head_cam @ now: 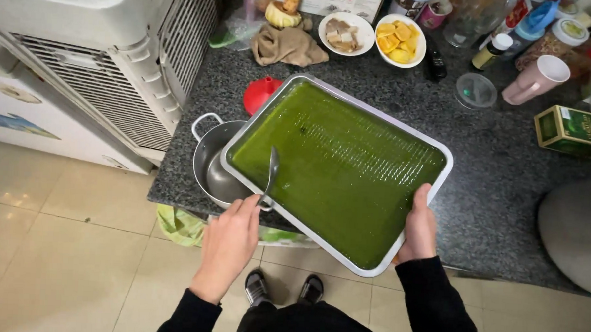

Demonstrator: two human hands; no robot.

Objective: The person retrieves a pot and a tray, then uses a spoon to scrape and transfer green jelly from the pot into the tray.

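While the rectangular tray [239,132] of green liquid [348,168] sits mid-frame, half over the steel pot [210,162] and counter [501,181] edge, right hand [417,231] grips its near rim and left hand [229,239] pinches a spoon [269,178] dipped in. Risk: tilt sends liquid over the rim onto the floor [72,262]. Upper frame: bowl of orange pieces [401,39].

A person in a black long-sleeved top, the cuffs ending at the wrists just behind the bare left hand [229,239] and bare right hand [419,228], wears dark trousers and black shoes [283,288] with pale straps, seen below the hands.
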